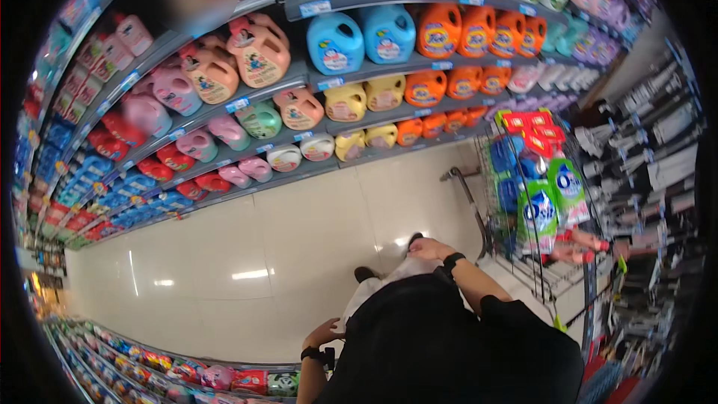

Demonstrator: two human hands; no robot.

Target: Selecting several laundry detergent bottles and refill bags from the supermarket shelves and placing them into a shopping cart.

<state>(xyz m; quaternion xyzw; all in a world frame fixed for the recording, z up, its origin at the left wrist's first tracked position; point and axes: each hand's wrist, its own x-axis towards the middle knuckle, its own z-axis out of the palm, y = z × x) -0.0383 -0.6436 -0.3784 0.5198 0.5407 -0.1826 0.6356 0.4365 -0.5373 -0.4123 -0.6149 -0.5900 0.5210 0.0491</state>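
Observation:
My left hand (323, 333) hangs low beside my trousers, fingers slightly curled, with a black band on the wrist; nothing shows in it. Over my light trousers is my right hand (430, 249), fingers bent, a black band on that wrist too; whether it holds anything is unclear. To my right stands a wire shopping cart (539, 286) holding green-and-white detergent bags (538, 216), red packs (533, 130), blue packs (507, 179) and bottles with red caps (569, 253). Orange Tide jugs (439, 31), blue jugs (335, 44) and peach jugs (259, 53) line the shelves ahead.
Pale floor tiles (224, 258) lie between the long shelves ahead and lower shelves of packaged goods (249, 381) behind me. Hanging goods (656, 179) fill the display beyond the cart. The cart's metal frame (474, 207) reaches into the aisle. A blurred patch covers part of the upper shelves.

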